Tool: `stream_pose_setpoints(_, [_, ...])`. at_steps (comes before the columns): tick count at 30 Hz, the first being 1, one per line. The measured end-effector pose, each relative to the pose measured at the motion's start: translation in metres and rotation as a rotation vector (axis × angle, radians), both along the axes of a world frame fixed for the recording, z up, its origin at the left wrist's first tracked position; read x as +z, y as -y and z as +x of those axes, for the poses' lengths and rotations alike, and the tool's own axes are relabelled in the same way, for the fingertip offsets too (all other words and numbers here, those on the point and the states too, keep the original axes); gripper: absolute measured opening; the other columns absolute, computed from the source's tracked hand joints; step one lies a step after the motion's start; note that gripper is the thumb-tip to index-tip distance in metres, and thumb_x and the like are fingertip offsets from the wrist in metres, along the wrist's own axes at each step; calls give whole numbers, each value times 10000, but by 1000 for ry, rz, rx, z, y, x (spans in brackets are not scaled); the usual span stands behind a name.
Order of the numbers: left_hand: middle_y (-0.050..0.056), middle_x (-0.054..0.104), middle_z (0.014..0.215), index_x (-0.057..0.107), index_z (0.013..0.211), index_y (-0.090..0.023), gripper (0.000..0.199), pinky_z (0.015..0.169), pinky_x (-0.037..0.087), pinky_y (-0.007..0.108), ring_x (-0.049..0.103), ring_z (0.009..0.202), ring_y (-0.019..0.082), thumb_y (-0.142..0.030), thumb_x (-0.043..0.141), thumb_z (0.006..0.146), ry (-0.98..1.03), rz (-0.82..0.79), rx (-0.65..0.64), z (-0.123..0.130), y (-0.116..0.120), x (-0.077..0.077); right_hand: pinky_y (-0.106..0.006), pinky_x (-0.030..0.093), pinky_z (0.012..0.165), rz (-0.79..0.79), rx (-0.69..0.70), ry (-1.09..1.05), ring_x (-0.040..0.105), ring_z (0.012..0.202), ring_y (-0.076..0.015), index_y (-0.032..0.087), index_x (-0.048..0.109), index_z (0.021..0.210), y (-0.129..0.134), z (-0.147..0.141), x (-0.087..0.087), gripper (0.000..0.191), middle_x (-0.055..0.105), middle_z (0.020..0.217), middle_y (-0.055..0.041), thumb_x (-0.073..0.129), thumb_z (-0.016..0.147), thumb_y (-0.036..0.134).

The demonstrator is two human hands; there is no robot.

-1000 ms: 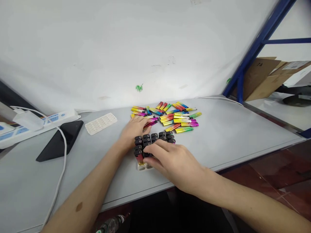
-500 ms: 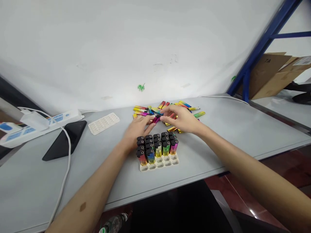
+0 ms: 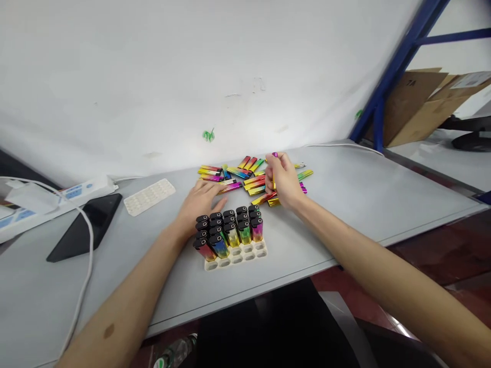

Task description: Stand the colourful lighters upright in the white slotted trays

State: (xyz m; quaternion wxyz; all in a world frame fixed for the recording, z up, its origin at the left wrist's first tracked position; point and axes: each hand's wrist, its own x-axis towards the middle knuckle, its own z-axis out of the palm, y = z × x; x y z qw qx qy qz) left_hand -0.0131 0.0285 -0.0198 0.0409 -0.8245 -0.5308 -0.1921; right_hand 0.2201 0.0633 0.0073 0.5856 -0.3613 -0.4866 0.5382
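Head view: right hand (image 3: 287, 185), fingers curled closed on purple-ended lighter (image 3: 274, 154), beyond rack (image 3: 238, 257); left hand (image 3: 196, 205) open, beyond rack's left side. Left hand brushing rack could topple standing lighters (image 3: 231, 236).

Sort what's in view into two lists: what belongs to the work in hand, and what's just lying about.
In use:
- purple-ended lighter in the right hand
- loose lighters
- standing lighters
- front tray
- second white tray, probably a spare

Lying about:
- phone
- power strip
- white cable
- bottle
- cardboard boxes
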Motion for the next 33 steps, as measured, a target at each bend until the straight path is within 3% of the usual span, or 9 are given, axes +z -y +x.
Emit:
stream_pose_setpoints(3, [88, 658, 1228, 645, 1261, -221, 351, 1043, 424, 481, 482, 1174, 295, -350, 534, 954, -60, 2, 5, -4, -2, -4, -204, 198, 358, -98, 37, 20, 257, 386, -63, 248, 468, 849, -1, 4, -1, 301, 282, 522, 108, 622, 898, 502])
stream_pose_setpoints(9, [91, 642, 1016, 679, 1148, -237, 283, 923, 459, 454, 499, 1031, 289, -376, 528, 952, -94, 103, 37, -6, -6, -9, -197, 269, 385, -79, 162, -69, 350, 433, -75, 263, 486, 907, 5, 4, -1, 321, 391, 566, 92, 611, 897, 558])
stream_pose_setpoints(13, [84, 632, 965, 676, 1084, -223, 244, 899, 451, 446, 500, 1006, 291, -367, 536, 946, -97, 117, 50, -8, -6, -10, -215, 143, 368, -46, 270, -120, 160, 369, -61, 269, 549, 976, 10, 6, 5, 349, 239, 489, 127, 575, 908, 609])
stream_pose_setpoints(18, [70, 633, 951, 656, 988, -226, 171, 896, 442, 425, 498, 981, 278, -359, 568, 927, -70, 114, 63, -7, -5, -9, -236, 122, 354, -135, 363, -103, 135, 342, -56, 203, 593, 782, 8, 8, 4, 565, 250, 422, 110, 438, 909, 732])
stream_pose_setpoints(22, [60, 647, 963, 626, 915, -222, 135, 895, 436, 418, 506, 975, 269, -354, 599, 909, -49, 93, 67, -6, -3, -7, -227, 120, 338, -189, 384, -82, 137, 315, -54, 186, 576, 699, 6, 7, 0, 532, 257, 389, 99, 394, 964, 610])
stream_pose_setpoints(29, [63, 649, 976, 602, 885, -224, 236, 886, 441, 422, 518, 1003, 276, -459, 623, 896, -36, 84, 64, -4, -2, -4, -208, 109, 319, -168, 371, -56, 116, 308, -68, 210, 546, 798, 9, 8, 3, 309, 278, 371, 110, 362, 956, 401])
stream_pose_setpoints(33, [66, 639, 996, 595, 902, -232, 309, 887, 444, 431, 525, 1023, 283, -537, 634, 874, -54, 47, 93, -3, -2, -3, -195, 106, 319, -156, 347, -49, 108, 312, -64, 223, 498, 761, 9, 8, 3, 236, 289, 365, 110, 376, 921, 346])
